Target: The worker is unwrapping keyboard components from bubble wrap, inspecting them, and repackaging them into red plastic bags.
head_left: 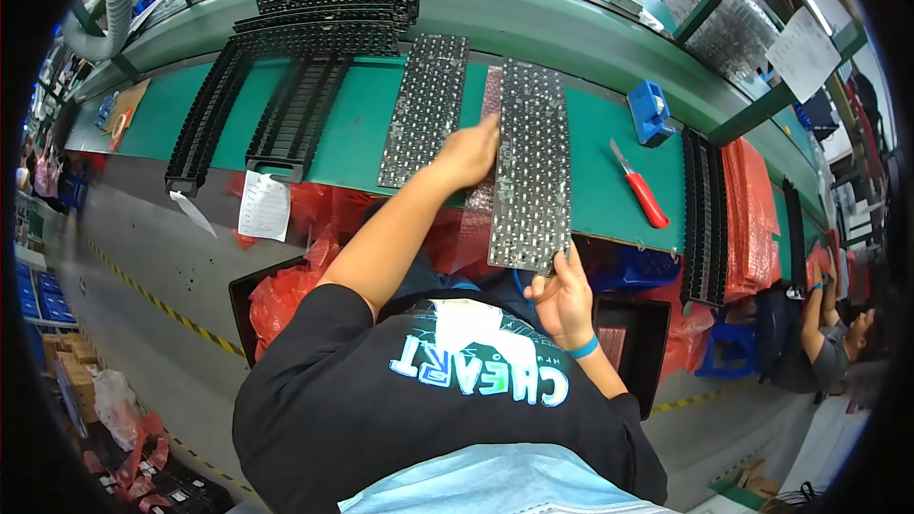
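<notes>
A long dark circuit board panel (533, 152), dotted with rows of small light parts, is tilted up over the green bench in front of me. My left hand (470, 152) is closed at its left edge, with the fingertips partly hidden. My right hand (564, 303) pinches the lower right corner between thumb and fingers. A second similar panel (427, 105) lies on the bench to the left of my left hand. A strip of pink bubble wrap (480, 202) shows beneath and beside the held panel, hanging over the bench's near edge.
Black slotted racks (328, 14) stand at the left and back; another rack (703, 219) is at the right beside red bubble bags (747, 219). A red-handled knife (644, 192) and a blue holder (650, 112) lie on the bench. Another person (828, 343) works far right.
</notes>
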